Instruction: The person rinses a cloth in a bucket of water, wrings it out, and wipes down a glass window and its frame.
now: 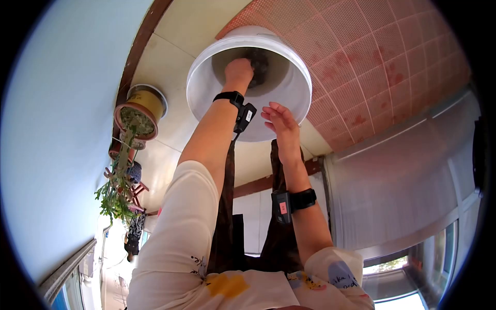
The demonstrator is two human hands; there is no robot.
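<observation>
Below me is a white bucket (297,111) with cloudy water (274,64) at its bottom. My left hand (238,72) reaches deep inside, its fingers curled closed at the water. Against those fingers lies a dark, wet-looking bundle (260,67), partly under water; its kind is unclear. The hand seems to grip it, though the fingertips are hidden. Near the bucket's near right rim, my right hand (280,120) hangs with its fingers apart and slightly bent, holding nothing. Both wrists carry black strapped devices.
A red patterned mat (361,67) lies beyond and to the right of the bucket. Potted plants, one in a yellow pot (147,103), line the wall (67,119) at left. Pale floor tiles (175,31) surround the bucket. A greyish panel (392,175) stands at right.
</observation>
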